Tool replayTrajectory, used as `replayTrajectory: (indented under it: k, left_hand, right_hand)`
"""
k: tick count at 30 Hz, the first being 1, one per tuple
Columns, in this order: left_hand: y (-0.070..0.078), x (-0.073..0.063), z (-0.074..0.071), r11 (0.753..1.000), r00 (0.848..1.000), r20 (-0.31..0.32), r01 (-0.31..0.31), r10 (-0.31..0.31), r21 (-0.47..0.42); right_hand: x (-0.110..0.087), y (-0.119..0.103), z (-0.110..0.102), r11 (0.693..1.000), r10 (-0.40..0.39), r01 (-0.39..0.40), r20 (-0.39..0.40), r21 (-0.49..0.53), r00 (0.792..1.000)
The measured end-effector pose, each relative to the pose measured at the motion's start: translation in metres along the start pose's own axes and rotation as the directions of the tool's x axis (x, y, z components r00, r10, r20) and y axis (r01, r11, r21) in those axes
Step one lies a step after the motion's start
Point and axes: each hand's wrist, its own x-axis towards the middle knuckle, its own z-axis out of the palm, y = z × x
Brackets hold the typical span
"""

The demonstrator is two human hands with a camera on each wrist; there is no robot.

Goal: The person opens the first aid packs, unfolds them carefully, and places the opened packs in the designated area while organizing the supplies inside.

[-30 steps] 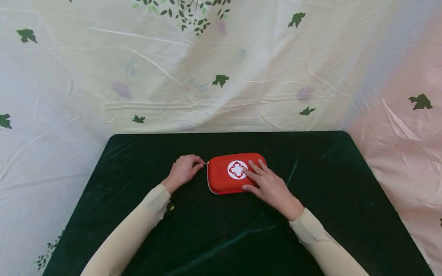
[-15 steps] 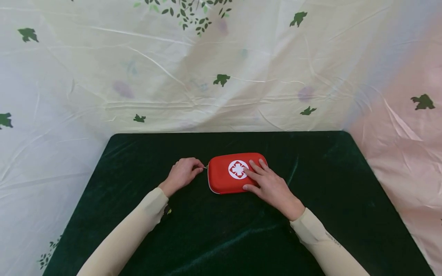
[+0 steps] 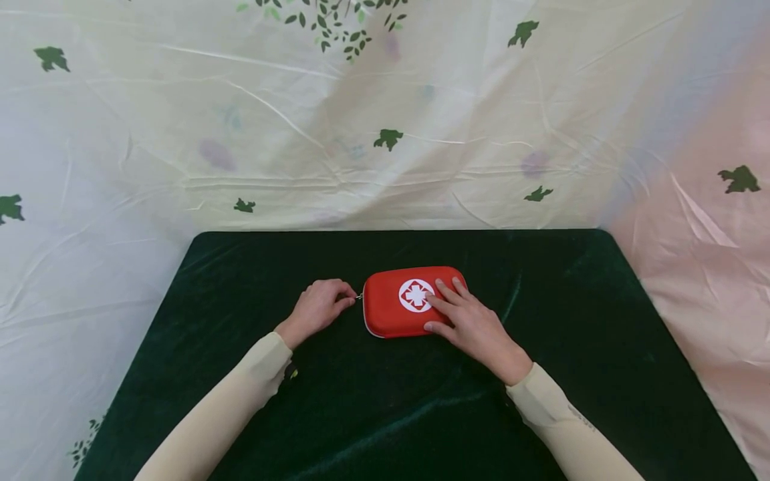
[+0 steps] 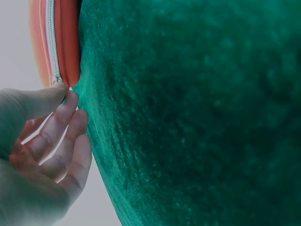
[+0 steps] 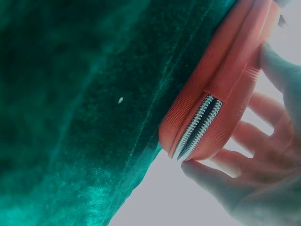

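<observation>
Worktop (image 3: 240,267), covered in creased dark green velvet cloth (image 3: 589,334): rounded far corners at 10 and 2 o'clock, near side cut off by the frame at 6. A red zippered first-aid case (image 3: 386,308) lies flat on the cloth, toward 12 o'clock of centre, long axis running roughly from 9 to 3. A pale speck (image 5: 120,100) dots the cloth (right-wrist view).

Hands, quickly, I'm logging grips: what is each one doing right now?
Left hand: closed, pinching the zipper pull.
Right hand: open, fingers spread on the red case.
</observation>
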Motion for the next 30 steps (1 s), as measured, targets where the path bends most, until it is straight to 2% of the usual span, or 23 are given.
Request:
replayTrajectory:
  k: [14, 16, 21, 24, 26, 29, 30]
  left_hand:
    - [0.0, -0.011, -0.001, 0.999, 0.999, 0.033, -0.041, 0.042, -0.013]
    - [-0.014, -0.008, 0.008, 0.996, 0.996, 0.035, -0.082, 0.083, -0.022]
    - [-0.042, -0.002, 0.022, 0.989, 0.99, 0.047, -0.131, 0.134, -0.065]
    - [-0.045, -0.001, 0.025, 0.988, 0.99, 0.055, -0.123, 0.129, -0.089]
    - [-0.039, -0.005, 0.021, 0.987, 0.988, 0.069, -0.129, 0.136, -0.095]
    - [-0.023, -0.013, 0.01, 0.987, 0.986, 0.094, -0.129, 0.138, -0.098]
    - [-0.021, -0.014, 0.01, 0.985, 0.983, 0.1, -0.147, 0.156, -0.091]
  right_hand:
    - [0.0, 0.001, 0.0, 1.0, -0.006, 0.005, 0.01, 0.012, 1.0]
    - [0.0, 0.001, 0.0, 1.0, -0.006, 0.006, 0.011, 0.016, 1.0]
    - [0.0, 0.001, -0.001, 1.0, -0.005, 0.005, 0.011, 0.015, 1.0]
    - [0.0, 0.0, -0.001, 1.0, -0.003, 0.002, 0.013, 0.009, 1.0]
    - [0.0, 0.0, -0.001, 1.0, -0.001, 0.001, 0.014, 0.007, 1.0]
    - [0.001, -0.001, -0.001, 1.0, 0.0, 0.0, 0.016, 0.006, 1.0]
    - [0.001, -0.001, -0.001, 1.0, 0.0, -0.001, 0.016, 0.007, 1.0]
